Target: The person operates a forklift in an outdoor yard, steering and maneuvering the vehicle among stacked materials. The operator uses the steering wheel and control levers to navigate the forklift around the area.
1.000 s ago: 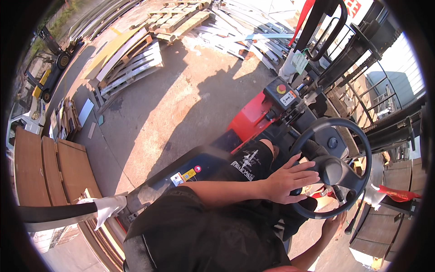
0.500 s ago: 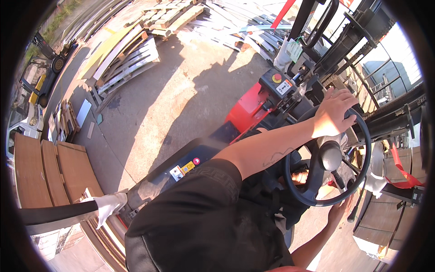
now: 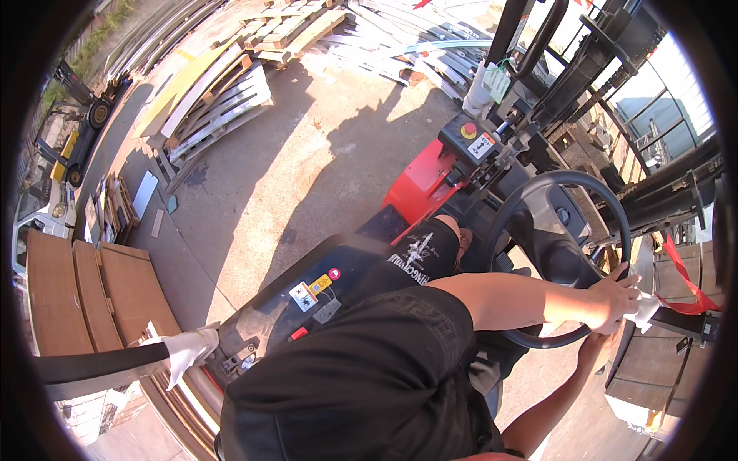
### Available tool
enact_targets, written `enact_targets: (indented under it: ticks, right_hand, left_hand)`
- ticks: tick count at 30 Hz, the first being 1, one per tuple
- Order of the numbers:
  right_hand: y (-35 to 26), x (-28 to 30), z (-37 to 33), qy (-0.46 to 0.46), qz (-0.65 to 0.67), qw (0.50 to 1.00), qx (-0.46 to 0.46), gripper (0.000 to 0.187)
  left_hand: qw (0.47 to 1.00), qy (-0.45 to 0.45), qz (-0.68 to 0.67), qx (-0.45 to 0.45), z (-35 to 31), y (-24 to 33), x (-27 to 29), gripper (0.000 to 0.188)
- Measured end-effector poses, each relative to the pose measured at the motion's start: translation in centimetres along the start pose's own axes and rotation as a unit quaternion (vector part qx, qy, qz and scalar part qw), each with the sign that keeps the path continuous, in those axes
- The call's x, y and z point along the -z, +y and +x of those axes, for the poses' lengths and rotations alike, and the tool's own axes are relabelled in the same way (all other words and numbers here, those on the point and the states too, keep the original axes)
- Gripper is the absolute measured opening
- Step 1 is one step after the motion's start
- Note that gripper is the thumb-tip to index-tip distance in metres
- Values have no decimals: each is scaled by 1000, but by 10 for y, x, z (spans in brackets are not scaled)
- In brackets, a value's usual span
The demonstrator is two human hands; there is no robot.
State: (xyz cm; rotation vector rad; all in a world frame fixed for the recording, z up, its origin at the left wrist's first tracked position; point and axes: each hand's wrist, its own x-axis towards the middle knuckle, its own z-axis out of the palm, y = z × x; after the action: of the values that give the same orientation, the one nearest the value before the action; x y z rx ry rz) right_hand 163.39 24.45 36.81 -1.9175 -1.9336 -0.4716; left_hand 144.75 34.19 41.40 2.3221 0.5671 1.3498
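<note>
The black steering wheel (image 3: pixel 559 178) of a forklift stands at the right. My left hand (image 3: pixel 611 301) is closed on the right-hand part of its rim, and that forearm crosses in front of the lower wheel. My right hand (image 3: pixel 600 344) is just below, beside the rim's lower right; my left hand and the wheel partly hide its fingers, so I cannot make out whether it grips anything. A red body panel (image 3: pixel 419 178) lies ahead of my left leg, with a red push button (image 3: pixel 469 131) on a black box above it.
Black mast parts (image 3: pixel 576 69) rise at the upper right. Stacked wooden pallets (image 3: pixel 296 31) and white metal lengths (image 3: pixel 377 58) lie on the concrete. Brown board stacks (image 3: pixel 54 292) stand at left, another brown stack (image 3: pixel 646 369) at right. A second forklift (image 3: pixel 77 138) is at far left.
My left hand has moved from the wheel's upper rim down to its right side, and the wheel has turned. My right hand has shifted slightly up and right, close to the left.
</note>
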Motion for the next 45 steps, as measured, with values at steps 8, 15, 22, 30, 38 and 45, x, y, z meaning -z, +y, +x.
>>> enact_targets:
  ticks: [8, 15, 22, 30, 38, 45]
  right_hand:
    - [-8, 9, 4, 59, 12, 998, -6, 44]
    - [-135, 60, 0, 143, 304, 940, -53, 46]
    - [-301, 68, 14, -43, 325, 912, 244, 61]
    - [-357, 34, 76, -26, 290, 903, 315, 40]
    - [-303, 43, 156, 57, 279, 935, 213, 22]
    - [-172, 78, 84, 94, 319, 943, 12, 28]
  left_hand:
    - [991, -80, -98, 45, -219, 55, 121, 44]
    - [990, 102, 44, 92, -217, 3, 240, 57]
    - [952, 247, -134, 117, -185, -33, 241, 63]
    - [828, 325, -370, 269, -234, -57, 216, 83]
    - [895, 274, -210, 282, -292, -23, 206, 69]
    - [913, 210, -52, 347, -391, 34, 221, 78]
